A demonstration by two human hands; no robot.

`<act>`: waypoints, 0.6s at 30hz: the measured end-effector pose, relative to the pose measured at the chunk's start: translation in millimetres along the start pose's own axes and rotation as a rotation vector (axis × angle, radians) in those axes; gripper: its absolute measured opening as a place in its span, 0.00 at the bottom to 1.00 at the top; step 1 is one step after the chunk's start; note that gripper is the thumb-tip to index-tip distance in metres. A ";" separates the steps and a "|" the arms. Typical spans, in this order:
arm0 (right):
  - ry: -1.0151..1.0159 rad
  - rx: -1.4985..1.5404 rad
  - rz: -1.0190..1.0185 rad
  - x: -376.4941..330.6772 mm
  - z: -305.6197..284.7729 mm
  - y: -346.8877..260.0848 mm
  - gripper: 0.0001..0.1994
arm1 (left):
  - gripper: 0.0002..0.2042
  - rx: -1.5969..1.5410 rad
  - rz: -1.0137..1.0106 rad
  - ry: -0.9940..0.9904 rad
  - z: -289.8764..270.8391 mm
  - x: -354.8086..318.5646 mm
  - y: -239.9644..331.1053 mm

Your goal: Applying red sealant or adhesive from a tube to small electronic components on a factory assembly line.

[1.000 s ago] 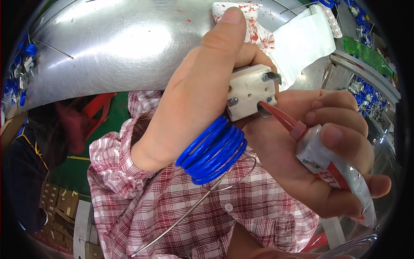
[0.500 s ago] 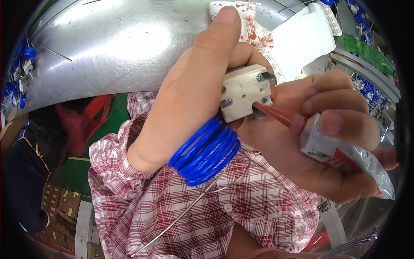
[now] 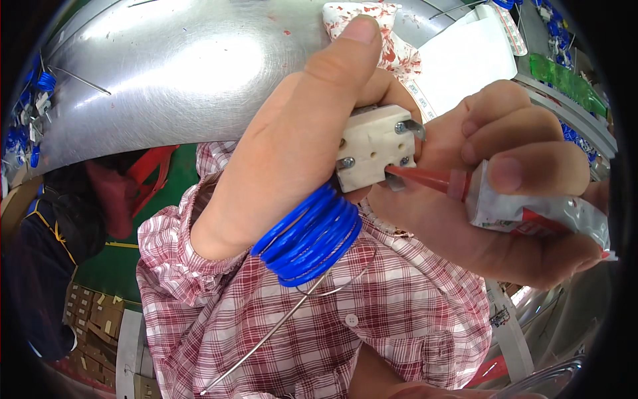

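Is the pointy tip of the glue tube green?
No, the nozzle of the tube in the right hand is red, touching the white block.

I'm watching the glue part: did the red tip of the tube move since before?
No. The red tip stays against the white block's lower right side; the right hand and left hand hold as before.

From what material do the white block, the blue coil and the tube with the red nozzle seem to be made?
White block: probably ceramic or hard plastic; matt, off-white, with metal screws. Blue coil: likely plastic-coated wire; smooth, glossy loops, with a bare grey metal strand leaving it. Tube: soft foil or laminate, since it creases and shines; its red nozzle looks like translucent plastic.
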State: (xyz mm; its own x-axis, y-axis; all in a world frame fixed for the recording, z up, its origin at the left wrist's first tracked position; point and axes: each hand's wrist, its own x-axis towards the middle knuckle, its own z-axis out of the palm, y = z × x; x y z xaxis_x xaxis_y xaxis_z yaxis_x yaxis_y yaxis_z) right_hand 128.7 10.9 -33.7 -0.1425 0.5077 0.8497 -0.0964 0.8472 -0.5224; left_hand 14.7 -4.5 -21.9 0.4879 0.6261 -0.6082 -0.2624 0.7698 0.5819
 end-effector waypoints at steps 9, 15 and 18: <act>-0.064 -0.032 -0.029 -1.1 -6.4 -0.3 0.51 | 0.31 -0.026 0.009 0.022 -0.6 0.7 -2.6; -0.113 -0.060 -0.058 3.2 -7.2 -0.4 0.52 | 0.31 -0.052 -0.005 0.015 0.0 1.0 -0.5; -0.079 0.008 0.038 1.8 -20.6 -3.2 0.42 | 0.31 -0.031 -0.025 0.000 -2.6 0.9 1.7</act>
State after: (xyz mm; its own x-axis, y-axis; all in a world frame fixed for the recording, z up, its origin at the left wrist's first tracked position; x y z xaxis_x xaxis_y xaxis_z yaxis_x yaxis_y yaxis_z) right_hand 149.0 12.3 -29.0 -0.2239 0.5252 0.8210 -0.0977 0.8260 -0.5551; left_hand 12.5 -2.4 -22.8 0.4949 0.6067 -0.6221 -0.2760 0.7886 0.5495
